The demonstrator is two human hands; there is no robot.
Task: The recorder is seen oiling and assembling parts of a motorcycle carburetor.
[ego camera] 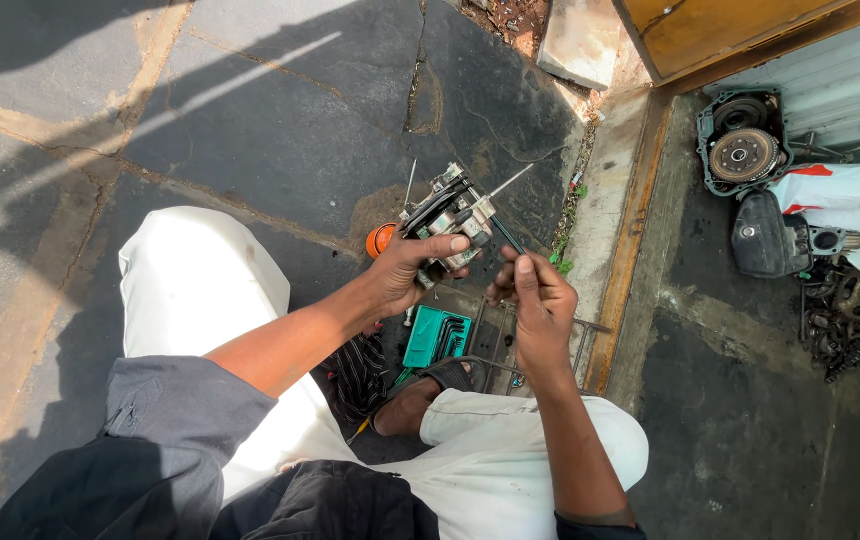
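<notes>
My left hand (412, 265) grips a small metal engine part (447, 212) with black tubes and thin rods sticking out, held above my knees. An orange round piece (381, 239) shows just behind that hand. My right hand (534, 300) pinches a thin dark tool (507, 236) whose tip meets the right side of the part. Below the hands a green hex key holder (434, 337) with dark keys lies on the ground by my sandalled foot (428, 388).
Cracked dark stone paving (280, 120) spreads ahead and to the left. At the right, past a metal threshold strip (622, 270), lie an engine cover with a clutch (742, 152), a dark casing (765, 238), a white sack (850, 190) and a pile of chains and sprockets (855, 315).
</notes>
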